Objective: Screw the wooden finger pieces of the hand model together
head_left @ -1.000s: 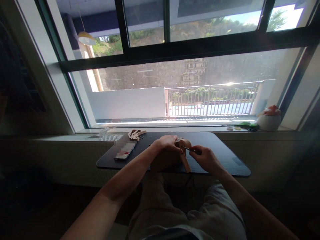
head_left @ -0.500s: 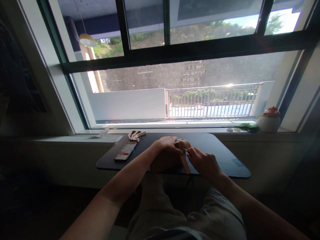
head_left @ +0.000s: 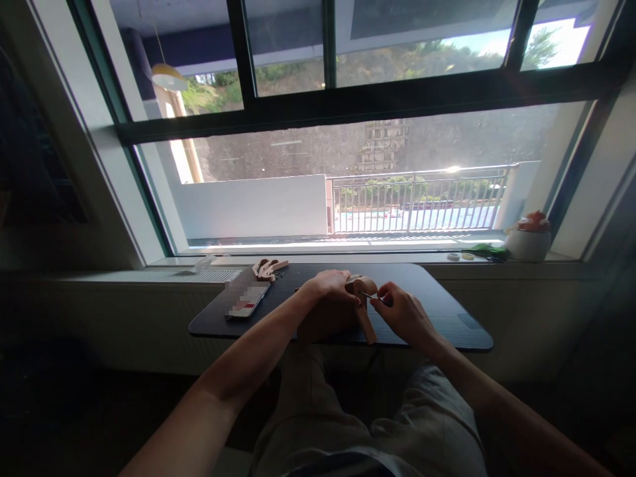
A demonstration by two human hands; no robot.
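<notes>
A wooden model piece (head_left: 364, 311) with a round top and a long flat leg rests on the dark tabletop (head_left: 447, 311). My left hand (head_left: 332, 285) lies curled over the piece from the left and holds it down. My right hand (head_left: 405, 311) is closed in a pinch on a thin metal tool (head_left: 368, 295), a small screwdriver by its look. The tool's tip touches the round top of the piece. Much of the piece is hidden under my left hand.
Several loose wooden parts (head_left: 269, 267) lie at the table's back left, beside a flat card or phone (head_left: 246, 301). A white pot (head_left: 527, 241) and small green items (head_left: 484, 250) stand on the windowsill at the right. My knees are under the table's front edge.
My right hand has moved left and closer to the wooden piece, turning on the thin tool. My left hand has stayed on the piece.
</notes>
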